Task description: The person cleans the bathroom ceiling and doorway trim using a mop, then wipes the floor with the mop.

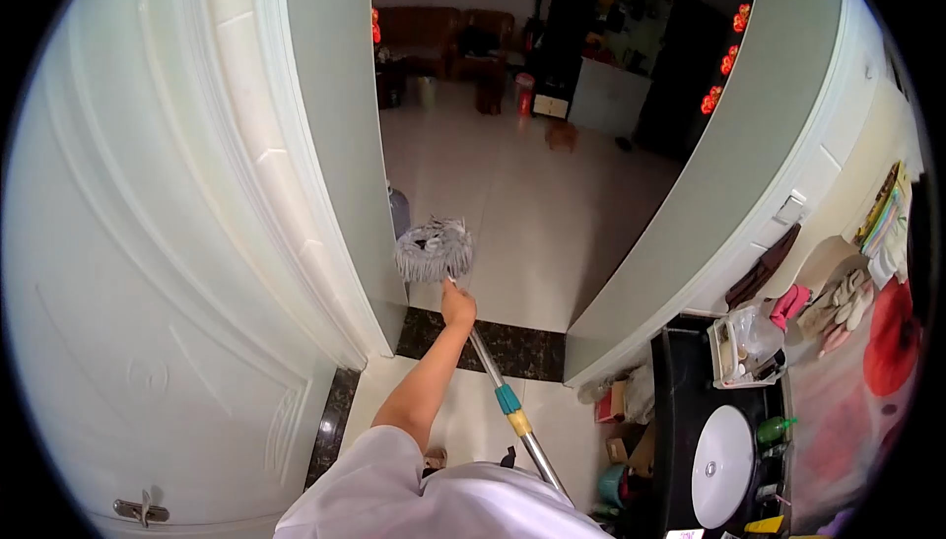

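My left hand (458, 304) is closed around the upper end of a mop's metal handle (483, 350), just below the mop head. The mop head (434, 253) has grey strands in a ring and is held out ahead of me at the doorway. From my hand the handle slopes back to the lower right, past a teal and yellow collar (511, 408), and goes out of sight beside my white shirt. My right hand does not show.
A dark stone threshold (532, 350) crosses the doorway. At left is a white door (158, 273) with a metal handle. A black counter with a white sink (722, 465) stands at right, boxes beneath it. Beyond lies a dim room with a brown sofa (419, 36).
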`<action>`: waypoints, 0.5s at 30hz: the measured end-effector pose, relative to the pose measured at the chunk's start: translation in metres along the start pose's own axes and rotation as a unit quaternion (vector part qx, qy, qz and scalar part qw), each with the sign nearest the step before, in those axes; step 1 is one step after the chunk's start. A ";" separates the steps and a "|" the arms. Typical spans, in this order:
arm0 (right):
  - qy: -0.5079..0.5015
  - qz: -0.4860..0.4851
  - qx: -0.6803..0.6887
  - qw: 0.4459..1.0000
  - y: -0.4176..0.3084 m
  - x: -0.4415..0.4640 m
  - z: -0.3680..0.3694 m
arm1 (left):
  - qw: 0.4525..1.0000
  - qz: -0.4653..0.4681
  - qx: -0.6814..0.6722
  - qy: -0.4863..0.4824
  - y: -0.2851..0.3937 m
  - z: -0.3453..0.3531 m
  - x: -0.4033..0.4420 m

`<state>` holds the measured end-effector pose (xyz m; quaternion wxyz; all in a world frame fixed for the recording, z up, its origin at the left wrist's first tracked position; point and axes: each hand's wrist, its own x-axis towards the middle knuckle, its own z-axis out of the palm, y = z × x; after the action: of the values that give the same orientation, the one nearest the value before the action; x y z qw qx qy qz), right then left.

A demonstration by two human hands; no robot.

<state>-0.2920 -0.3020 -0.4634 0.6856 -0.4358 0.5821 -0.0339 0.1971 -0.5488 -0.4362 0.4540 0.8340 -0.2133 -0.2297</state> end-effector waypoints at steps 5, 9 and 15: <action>-0.007 -0.010 -0.006 1.000 -0.002 0.008 0.001 | 0.993 0.109 -0.023 0.029 0.047 -0.017 0.014; -0.012 -0.022 -0.009 1.000 -0.004 0.017 0.002 | 0.976 0.190 -0.069 0.085 0.112 -0.054 0.038; -0.022 -0.047 -0.014 0.999 -0.011 0.033 0.006 | 0.962 0.226 -0.094 0.125 0.205 -0.114 0.056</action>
<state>-0.2711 -0.3239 -0.4824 0.6897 -0.4727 0.5463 -0.0487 0.2783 -0.6069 -0.2164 0.5935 0.7398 -0.3150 -0.0347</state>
